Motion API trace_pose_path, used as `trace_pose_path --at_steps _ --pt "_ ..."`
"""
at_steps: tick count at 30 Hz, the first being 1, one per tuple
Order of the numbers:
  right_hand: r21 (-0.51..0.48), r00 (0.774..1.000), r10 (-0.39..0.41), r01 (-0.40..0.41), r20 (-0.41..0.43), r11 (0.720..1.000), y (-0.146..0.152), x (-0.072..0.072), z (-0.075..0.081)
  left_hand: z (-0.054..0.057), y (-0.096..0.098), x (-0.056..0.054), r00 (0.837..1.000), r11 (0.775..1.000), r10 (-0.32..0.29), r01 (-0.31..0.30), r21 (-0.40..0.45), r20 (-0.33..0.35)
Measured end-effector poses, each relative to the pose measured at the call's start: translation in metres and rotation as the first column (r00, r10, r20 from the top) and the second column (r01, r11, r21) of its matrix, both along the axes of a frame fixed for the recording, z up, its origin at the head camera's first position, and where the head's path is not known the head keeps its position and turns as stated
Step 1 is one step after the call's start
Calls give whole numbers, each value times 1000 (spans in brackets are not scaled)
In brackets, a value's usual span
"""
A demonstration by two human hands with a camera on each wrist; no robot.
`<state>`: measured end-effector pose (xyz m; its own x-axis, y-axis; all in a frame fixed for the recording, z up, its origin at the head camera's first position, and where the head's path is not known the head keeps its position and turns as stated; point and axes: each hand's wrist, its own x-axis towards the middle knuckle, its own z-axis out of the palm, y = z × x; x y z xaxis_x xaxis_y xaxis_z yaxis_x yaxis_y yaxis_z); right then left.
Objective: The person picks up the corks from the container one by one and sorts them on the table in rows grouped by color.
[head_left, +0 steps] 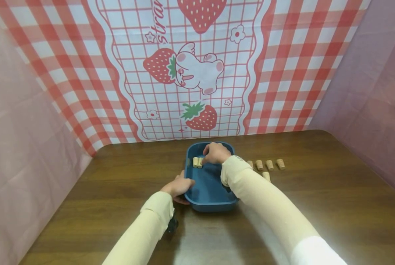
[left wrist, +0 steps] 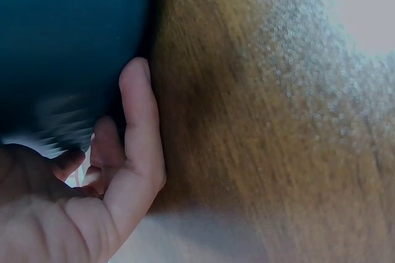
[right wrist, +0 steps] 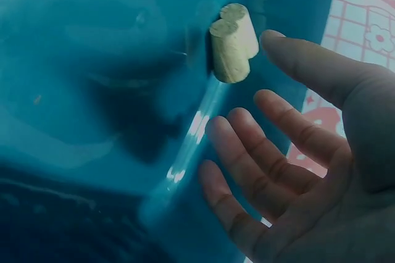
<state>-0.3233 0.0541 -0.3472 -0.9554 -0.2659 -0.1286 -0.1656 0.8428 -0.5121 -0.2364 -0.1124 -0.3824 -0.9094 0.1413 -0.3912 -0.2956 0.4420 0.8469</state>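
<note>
A blue plastic bin (head_left: pixel 210 184) with rounded corners stands on the table. My left hand (head_left: pixel 179 186) grips its left wall, thumb over the rim and fingers outside; the left wrist view shows those fingers (left wrist: pixel 141 121) along the bin's outer side. Inside, two pale corks (head_left: pixel 198 162) stand side by side near the left wall. Over the bin's far part is my right hand (head_left: pixel 215 153), just right of the corks. In the right wrist view its fingers (right wrist: pixel 296 127) are spread and hold nothing, the thumb close to the pair of corks (right wrist: pixel 232 53).
Several corks, among them one cork (head_left: pixel 269 165), stand in a row on the wooden table (head_left: pixel 316 206) right of the bin. Another cork (head_left: pixel 266 176) is nearer, partly behind the right sleeve. A strawberry-print cloth (head_left: pixel 200 73) hangs behind the table.
</note>
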Motion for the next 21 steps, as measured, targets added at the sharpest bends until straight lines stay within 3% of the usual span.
trace_pose_path --at_steps 21 --pt "40 999 -21 19 29 999 -15 4 -8 -1 0 -2 1000 1000 5 -5 -1 6"
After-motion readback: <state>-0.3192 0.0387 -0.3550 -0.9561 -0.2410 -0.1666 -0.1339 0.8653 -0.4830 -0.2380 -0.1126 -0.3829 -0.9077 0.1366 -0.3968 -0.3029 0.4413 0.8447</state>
